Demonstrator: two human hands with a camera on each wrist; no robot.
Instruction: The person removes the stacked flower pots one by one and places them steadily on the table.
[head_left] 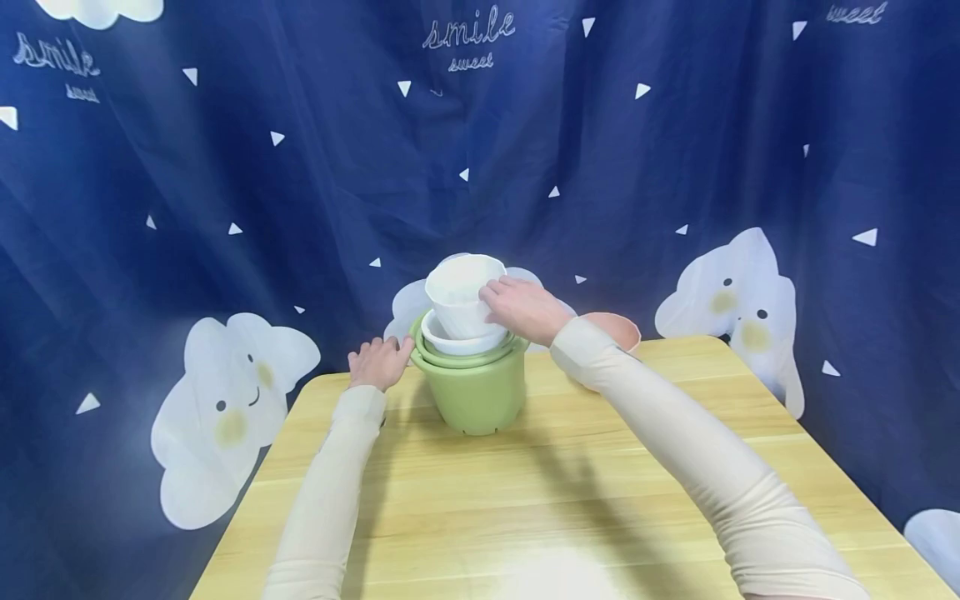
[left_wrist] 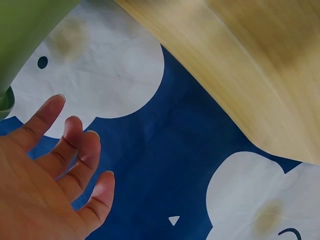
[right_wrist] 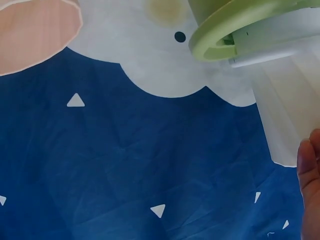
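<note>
In the head view, a stack of nested flowerpots stands on the table, with green pots (head_left: pixel 477 392) outermost. Inside their rims sits a white pot (head_left: pixel 457 345), and above it a taller white fluted pot (head_left: pixel 459 293) is partly inside it. My right hand (head_left: pixel 525 307) grips the fluted pot by its right side; the right wrist view shows its fingers (right_wrist: pixel 309 165) at the rim, the thumb out of sight. My left hand (head_left: pixel 378 363) is at the left edge of the green rim, thumb toward it. The left wrist view shows its fingers (left_wrist: pixel 90 155) loosely bent, holding nothing.
A pink pot (head_left: pixel 617 328) stands at the table's back right, partly behind my right forearm. The wooden table (head_left: pixel 450 517) ends just behind the stack. Beyond hangs a dark blue curtain (head_left: pixel 337 167) printed with clouds and triangles.
</note>
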